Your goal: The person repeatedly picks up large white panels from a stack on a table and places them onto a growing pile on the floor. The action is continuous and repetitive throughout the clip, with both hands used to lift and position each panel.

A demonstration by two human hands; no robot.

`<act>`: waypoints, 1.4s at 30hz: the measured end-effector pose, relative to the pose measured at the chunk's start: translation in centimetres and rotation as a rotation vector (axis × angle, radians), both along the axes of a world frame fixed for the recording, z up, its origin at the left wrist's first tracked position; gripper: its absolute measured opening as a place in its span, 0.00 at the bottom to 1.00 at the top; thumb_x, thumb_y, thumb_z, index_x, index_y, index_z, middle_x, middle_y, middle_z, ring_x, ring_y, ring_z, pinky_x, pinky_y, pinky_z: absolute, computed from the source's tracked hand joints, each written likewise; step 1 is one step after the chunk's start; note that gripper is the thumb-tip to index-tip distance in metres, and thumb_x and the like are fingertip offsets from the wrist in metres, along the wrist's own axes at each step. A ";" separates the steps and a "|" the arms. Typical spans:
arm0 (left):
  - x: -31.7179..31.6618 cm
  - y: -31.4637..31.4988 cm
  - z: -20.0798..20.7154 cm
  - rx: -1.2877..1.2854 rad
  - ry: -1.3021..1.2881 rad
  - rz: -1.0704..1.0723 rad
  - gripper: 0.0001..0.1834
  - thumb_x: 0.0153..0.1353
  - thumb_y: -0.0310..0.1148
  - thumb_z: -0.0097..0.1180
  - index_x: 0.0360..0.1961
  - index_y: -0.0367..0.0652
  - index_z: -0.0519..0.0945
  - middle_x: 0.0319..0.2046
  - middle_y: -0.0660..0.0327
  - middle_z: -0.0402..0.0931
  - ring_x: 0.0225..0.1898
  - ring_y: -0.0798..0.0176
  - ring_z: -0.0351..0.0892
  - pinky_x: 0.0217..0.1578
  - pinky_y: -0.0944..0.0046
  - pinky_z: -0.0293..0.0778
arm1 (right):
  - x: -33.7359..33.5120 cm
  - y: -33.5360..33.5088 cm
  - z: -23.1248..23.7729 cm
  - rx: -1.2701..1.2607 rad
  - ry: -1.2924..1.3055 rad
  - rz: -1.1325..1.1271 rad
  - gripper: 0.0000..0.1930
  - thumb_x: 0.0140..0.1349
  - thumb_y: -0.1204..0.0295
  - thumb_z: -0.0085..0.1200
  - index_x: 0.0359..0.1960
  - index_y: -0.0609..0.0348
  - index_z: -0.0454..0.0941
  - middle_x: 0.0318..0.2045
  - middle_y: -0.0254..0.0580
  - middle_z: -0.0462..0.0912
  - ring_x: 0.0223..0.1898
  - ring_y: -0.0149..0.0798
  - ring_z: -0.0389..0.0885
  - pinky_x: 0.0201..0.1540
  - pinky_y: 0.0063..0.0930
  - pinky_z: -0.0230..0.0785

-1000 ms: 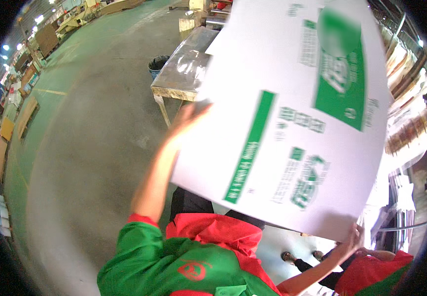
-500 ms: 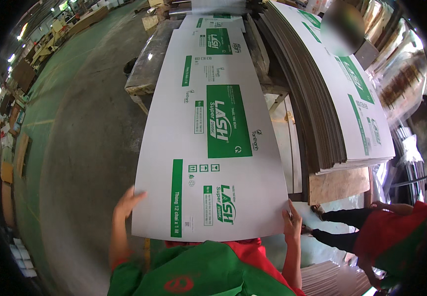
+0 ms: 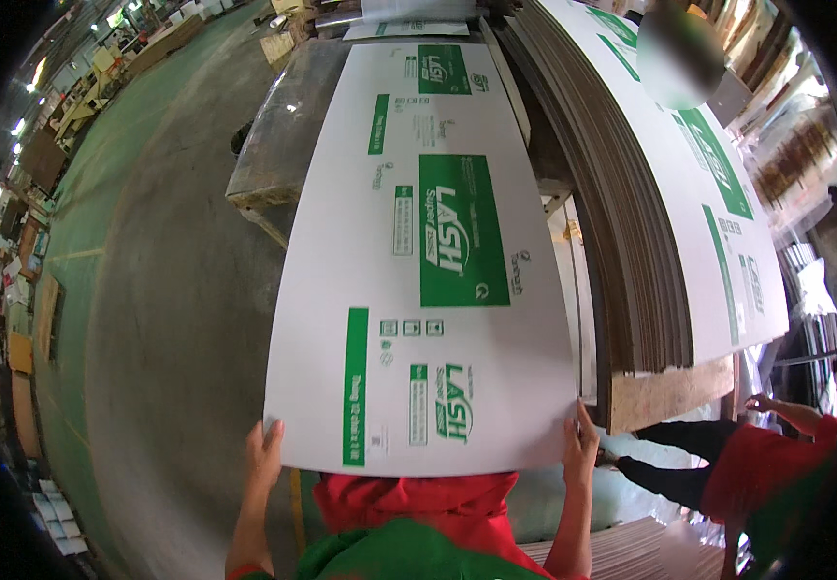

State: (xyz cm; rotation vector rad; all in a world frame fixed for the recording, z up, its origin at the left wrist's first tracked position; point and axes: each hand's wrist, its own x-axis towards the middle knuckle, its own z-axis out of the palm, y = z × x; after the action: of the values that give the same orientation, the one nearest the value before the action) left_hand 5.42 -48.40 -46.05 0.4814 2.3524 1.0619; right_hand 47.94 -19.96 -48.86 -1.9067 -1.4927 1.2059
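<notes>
Flat white cardboard sheet (image 3: 428,280) with green print filled the centre of the frame, long axis running from lower centre toward upper centre, away from the body. Gripped at its near corners: left hand (image 3: 265,454) at lower left, fingers curled over the edge; right hand (image 3: 581,443) at lower right, likewise clasping. Both equally near. Far end lay over a wooden table (image 3: 274,155). Just right, a tall stack of like sheets (image 3: 670,203). No containers seen.
</notes>
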 end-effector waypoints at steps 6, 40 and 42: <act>-5.7 9.3 -4.3 0.062 -0.247 0.088 0.28 0.69 0.52 0.56 0.47 0.32 0.76 0.32 0.56 0.77 0.35 0.66 0.79 0.28 0.62 0.75 | -4.9 10.3 -2.7 0.261 0.111 0.150 0.24 0.71 0.68 0.51 0.66 0.64 0.71 0.49 0.50 0.82 0.45 0.33 0.75 0.53 0.27 0.67; 6.3 28.1 -18.4 0.332 -0.542 -0.295 0.33 0.69 0.51 0.47 0.67 0.38 0.66 0.63 0.51 0.67 0.61 0.50 0.69 0.60 0.50 0.68 | 4.6 4.4 6.7 0.658 -1.393 0.204 0.34 0.61 0.64 0.54 0.60 0.86 0.65 0.60 0.78 0.69 0.63 0.67 0.70 0.68 0.50 0.61; 15.3 28.0 -10.6 0.495 -0.914 -0.606 0.33 0.72 0.53 0.45 0.66 0.38 0.66 0.61 0.52 0.69 0.59 0.51 0.71 0.60 0.49 0.68 | 2.2 2.1 5.6 0.903 -1.425 0.043 0.29 0.56 0.73 0.49 0.56 0.86 0.69 0.56 0.77 0.74 0.59 0.67 0.76 0.65 0.52 0.66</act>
State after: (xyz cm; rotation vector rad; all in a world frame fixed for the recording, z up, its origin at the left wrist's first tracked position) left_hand 20.74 -20.44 -56.62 0.6458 1.0505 1.1971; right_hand 50.10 -17.89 -43.28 -1.9105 -2.0498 -1.0709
